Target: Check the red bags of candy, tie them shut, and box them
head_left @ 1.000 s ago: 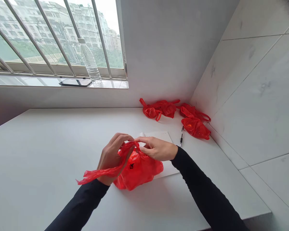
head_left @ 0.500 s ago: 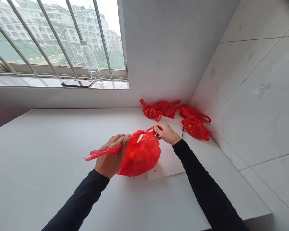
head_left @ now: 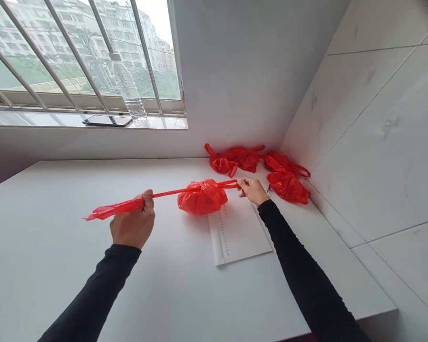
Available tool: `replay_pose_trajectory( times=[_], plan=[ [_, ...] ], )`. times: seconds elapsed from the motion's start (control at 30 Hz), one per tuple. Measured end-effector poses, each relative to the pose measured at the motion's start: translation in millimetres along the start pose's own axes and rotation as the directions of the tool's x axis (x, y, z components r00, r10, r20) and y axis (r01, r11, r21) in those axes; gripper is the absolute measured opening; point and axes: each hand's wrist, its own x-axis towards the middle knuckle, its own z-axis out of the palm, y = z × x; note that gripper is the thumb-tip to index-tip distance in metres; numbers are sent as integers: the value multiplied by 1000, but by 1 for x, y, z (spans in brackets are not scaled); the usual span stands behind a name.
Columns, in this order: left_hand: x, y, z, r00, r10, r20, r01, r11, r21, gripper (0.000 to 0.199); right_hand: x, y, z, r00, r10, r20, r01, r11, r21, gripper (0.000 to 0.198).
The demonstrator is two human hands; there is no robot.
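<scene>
A bulging red plastic bag (head_left: pixel 202 198) is stretched between my two hands above the table, its neck gathered at the top. My left hand (head_left: pixel 133 222) is closed round one long twisted handle of it, and the loose end sticks out to the left. At the other side, my right hand (head_left: pixel 252 191) pinches the other handle, a thin loop pulled out to the right. What the bag contains is hidden. A white booklet (head_left: pixel 240 232) with printed marks along its left side lies partly under the bag.
Several more red plastic bags (head_left: pixel 288 186) lie at the back right, against the wall corner. The white table (head_left: pixel 157 294) ends at a front right edge. On the windowsill stand a clear water bottle (head_left: pixel 129 90) and a flat dark phone or tablet (head_left: pixel 107 121).
My left hand has moved left, drawing the handle out long and taut. The bag's neck has closed up, and the bag looks smaller and higher. More of the booklet shows.
</scene>
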Motion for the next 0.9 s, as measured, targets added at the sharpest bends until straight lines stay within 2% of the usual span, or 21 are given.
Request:
replay_pose_trajectory(
  times=[0.1,0.27,0.37,0.43,0.5,0.6,0.63,0.7,0.77,0.8,0.83,0.9],
  plan=[
    [2,-4,1,999,-37,35,39,997,-72,44,-1,-5,2,999,-24,-27,26,998,58,39],
    [-3,4,-1,995,-59,82,82,948,-309,49,-13,-34,3,995,-98,20,92,977,192,40],
    [-6,10,-1,979,26,204,74,881,-467,44,-23,-51,4,990,-126,71,105,963,248,40],
    [-10,13,2,946,109,306,62,864,-500,48,-31,-63,7,980,-159,119,125,959,255,40],
    [-15,12,9,919,169,355,-5,908,-420,61,-41,-74,11,961,-216,174,170,955,245,37],
    [-22,7,21,902,326,282,-249,928,-276,58,-58,-92,16,920,-315,232,259,935,243,33],
    [-24,6,25,875,405,265,-340,904,-260,56,-63,-97,18,907,-343,243,285,927,245,32],
    [-27,4,31,779,564,275,-494,821,-286,57,-72,-105,20,887,-381,262,322,915,243,31],
    [-31,5,36,679,666,308,-574,743,-342,60,-78,-110,21,872,-400,282,342,910,234,30],
    [-35,6,38,652,691,313,-588,721,-367,55,-81,-111,21,867,-405,289,351,910,223,29],
    [-38,8,40,647,697,308,-585,713,-385,46,-84,-112,21,866,-409,287,360,910,208,29],
    [-46,13,40,697,658,286,-552,747,-372,19,-90,-112,20,877,-411,249,383,911,155,30]
  ],
)
